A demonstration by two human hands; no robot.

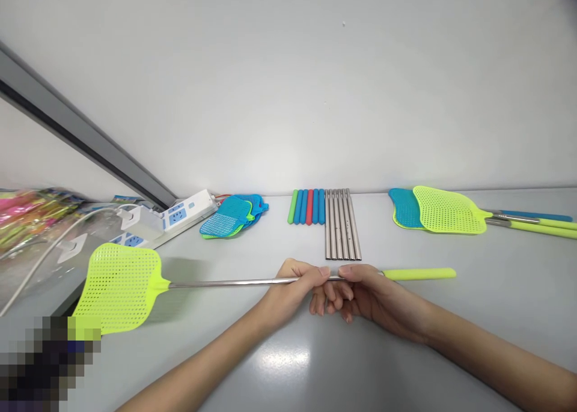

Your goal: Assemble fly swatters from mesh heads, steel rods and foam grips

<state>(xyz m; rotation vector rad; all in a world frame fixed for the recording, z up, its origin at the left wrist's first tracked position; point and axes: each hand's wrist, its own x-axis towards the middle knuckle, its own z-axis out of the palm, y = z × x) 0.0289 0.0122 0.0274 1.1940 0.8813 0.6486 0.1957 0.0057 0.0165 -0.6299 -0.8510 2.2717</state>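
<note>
A yellow-green fly swatter [121, 283] with a long metal rod lies across in front of me, its perforated head to the left and its yellow-green handle to the right. My left hand [301, 283] pinches the middle of the rod between thumb and fingers. Close beside it, my right hand [372, 295] grips the rod just left of the handle, thumb on top. The two thumbs almost meet. Behind the hands lie a row of metal rods [341, 226] and several coloured handles [309, 206] in green, blue and red.
Loose swatter heads [229, 215], blue and green, are stacked at the back left. Several whole swatters [451, 211] rest at the back right. A white power strip [180, 215] with plugs and a cable stands left, near plastic-wrapped colourful items [40, 226]. A wall closes off the back.
</note>
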